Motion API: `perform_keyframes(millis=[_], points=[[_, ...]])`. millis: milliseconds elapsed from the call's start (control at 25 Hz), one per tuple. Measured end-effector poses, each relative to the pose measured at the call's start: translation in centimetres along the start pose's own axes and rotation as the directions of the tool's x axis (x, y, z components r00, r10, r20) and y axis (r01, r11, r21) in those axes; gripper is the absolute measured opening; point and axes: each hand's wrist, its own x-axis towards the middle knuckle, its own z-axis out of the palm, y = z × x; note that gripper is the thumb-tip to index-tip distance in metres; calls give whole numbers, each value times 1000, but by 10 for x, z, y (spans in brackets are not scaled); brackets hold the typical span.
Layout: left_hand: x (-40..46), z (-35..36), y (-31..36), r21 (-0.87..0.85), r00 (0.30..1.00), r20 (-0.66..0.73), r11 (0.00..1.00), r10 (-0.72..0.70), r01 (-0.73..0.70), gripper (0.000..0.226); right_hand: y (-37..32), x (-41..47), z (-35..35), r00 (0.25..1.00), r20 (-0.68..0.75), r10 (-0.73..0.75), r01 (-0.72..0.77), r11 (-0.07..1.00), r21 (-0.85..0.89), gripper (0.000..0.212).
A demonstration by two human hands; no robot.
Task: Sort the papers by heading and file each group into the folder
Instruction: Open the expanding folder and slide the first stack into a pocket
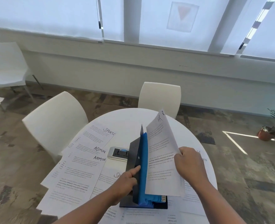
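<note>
Now: left hand (125, 181) grips folder (136, 159) | right hand (188, 164) pinches HR sheet (162, 152)
</note>
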Motion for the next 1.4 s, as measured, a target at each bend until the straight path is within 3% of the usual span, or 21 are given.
perform_keyframes(millis=[640,1120,1400], points=[[-7,-28,2,4,992,122,999,38,-39,66,-33,1,91,986,132,98,-90,994,-67,18],[-19,-48,7,52,986,148,995,75,-84,68,-64,-5,120,995,88,41,-12,953,-303,1],[-24,-56,5,6,983,164,996,84,-86,67,-64,-7,146,999,-41,-17,3,950,-313,21]])
